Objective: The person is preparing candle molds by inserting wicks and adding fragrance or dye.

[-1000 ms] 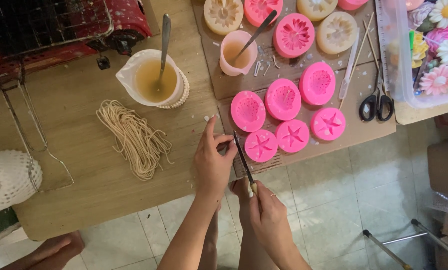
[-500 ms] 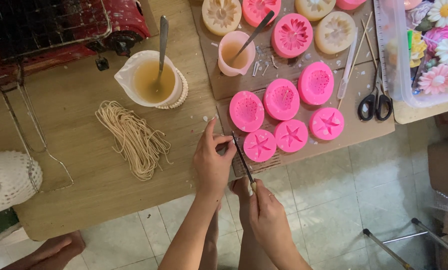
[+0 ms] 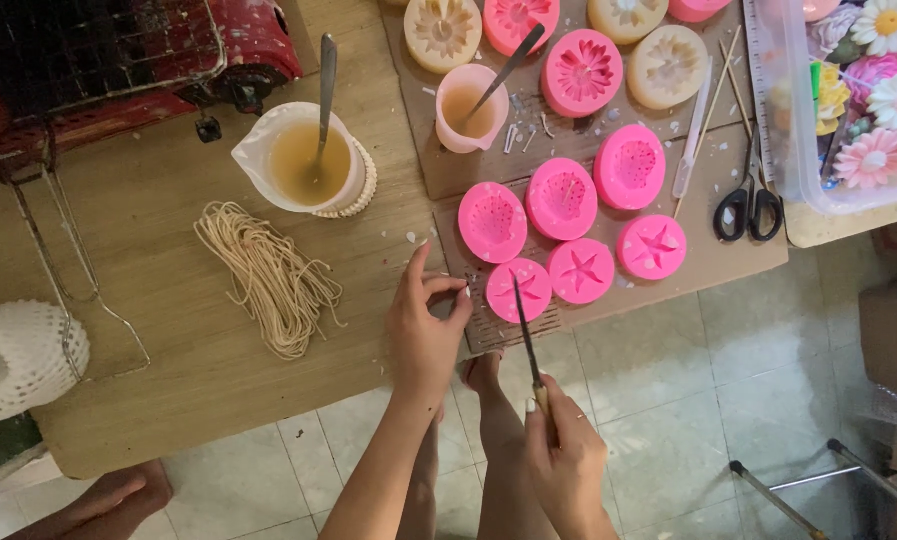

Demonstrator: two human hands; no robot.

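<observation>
While the right hand [image 3: 566,460] grips it low on the handle, these lines hold:

Tool: a thin dark blade or pick [image 3: 524,325], long and narrow, with a pale wooden handle; its tip lies over the small pink star mould [image 3: 518,290], just beyond the left fingertips.
Handling: it looks light and stiff, probably sharp at the tip, so the handle end is the safe place to take it; the blade itself is too slim for a sure hold.
Right fingers: curled and pressed together around the handle, at the table's near edge.
Left hand [image 3: 424,325]: thumb and forefinger bent toward each other beside the mould's left rim; whether they pinch something small, I cannot tell.
Mould: judged soft and rubbery, likely to flex and slide on the brown cardboard sheet [image 3: 713,255] unless steadied by its rim.
Beyond the left fingertips: more pink moulds [image 3: 562,198], round, some with a star cavity.
Left of the left hand: a loose bundle of pale string [image 3: 268,275].
Further out: a white jug of amber liquid [image 3: 303,160] with a spoon, a small pink cup [image 3: 471,105], black scissors [image 3: 743,205].
</observation>
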